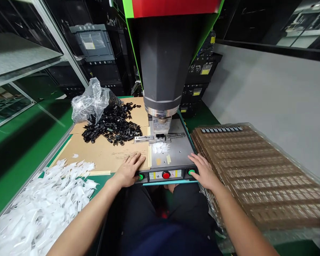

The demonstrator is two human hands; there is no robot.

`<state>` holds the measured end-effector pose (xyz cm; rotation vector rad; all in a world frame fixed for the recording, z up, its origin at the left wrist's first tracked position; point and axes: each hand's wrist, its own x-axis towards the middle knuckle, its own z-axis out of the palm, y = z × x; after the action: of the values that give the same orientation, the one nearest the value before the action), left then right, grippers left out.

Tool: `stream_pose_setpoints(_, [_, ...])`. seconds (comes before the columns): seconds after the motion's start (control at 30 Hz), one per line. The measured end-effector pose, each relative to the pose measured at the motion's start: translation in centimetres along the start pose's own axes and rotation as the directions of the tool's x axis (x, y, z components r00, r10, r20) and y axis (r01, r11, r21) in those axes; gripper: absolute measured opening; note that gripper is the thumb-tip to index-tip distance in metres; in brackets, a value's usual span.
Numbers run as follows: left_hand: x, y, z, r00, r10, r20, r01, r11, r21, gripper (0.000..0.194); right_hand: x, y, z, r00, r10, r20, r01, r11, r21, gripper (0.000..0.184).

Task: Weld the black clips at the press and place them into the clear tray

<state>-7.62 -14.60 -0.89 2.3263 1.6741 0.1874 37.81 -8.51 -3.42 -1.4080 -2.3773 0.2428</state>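
Note:
My left hand (130, 169) lies flat with its fingers stretched over the cardboard's (96, 156) front edge, its thumb at the left green button (140, 176). At the press's right front corner, my right hand (204, 170) has its fingers spread, and its thumb touches the right green button (191, 172). A red button (166, 175) sits between them on the control panel. Under the press head (161, 103), a small black part (160, 136) sits in the metal fixture (144, 139). Several white pieces (160, 147) lie on the metal plate (176, 156) in front of it.
A heap of black parts (112, 124) and a clear plastic bag (90, 99) lie on the cardboard at left. White film scraps (48, 202) pile up at front left. Stacked brown trays (229, 156) stand at right, with a row of parts (221, 129) in the top one. Crates (96, 42) stand behind.

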Motion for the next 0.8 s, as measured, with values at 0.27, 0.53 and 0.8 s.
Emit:
stream_pose_setpoints(0.27, [0.5,1.2,-0.1,0.999,-0.040,-0.016,0.040,0.999,0.002,0.089,1.2,-0.9,0.1,1.000,0.022,-0.012,-0.023,0.998,-0.052,0.062])
stream_pose_setpoints(0.53, [5.0,4.5,0.7,0.995,-0.009,-0.095,0.002,0.997,-0.077,0.080,7.6,-6.5,2.9,0.997,-0.072,0.018,0.072,0.997,-0.010,0.068])
stream_pose_setpoints(0.8, [7.5,6.1,2.0,0.990,0.014,-0.138,-0.025,0.997,-0.075,0.081,10.1,-8.3,3.5,0.992,-0.093,0.091,0.101,0.991,-0.084,0.066])
